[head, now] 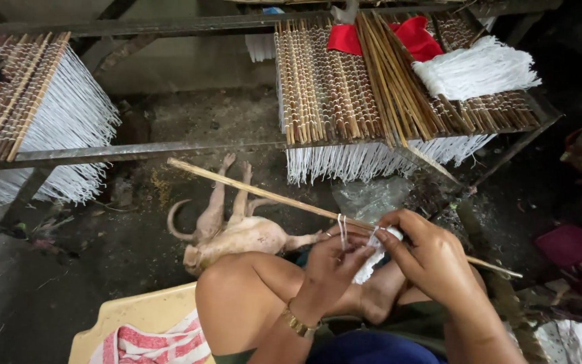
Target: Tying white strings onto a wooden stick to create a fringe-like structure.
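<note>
Left hand (331,269): fingers pinched shut on white strands (342,229) looped over bamboo stick (264,194); keep loop snug, stick steady across your knees. Right hand (432,259): fingers curled closed round white bundle (370,259) just right of loop; feed strands evenly, no tangles. Stick: long, thin, pale tan, slanting from dog (237,232) toward your right. Strands: fine, white, limp, hanging below stick.

One head-worn camera looks steeply down, close over the lap, facing the rack (170,149) ahead.
</note>
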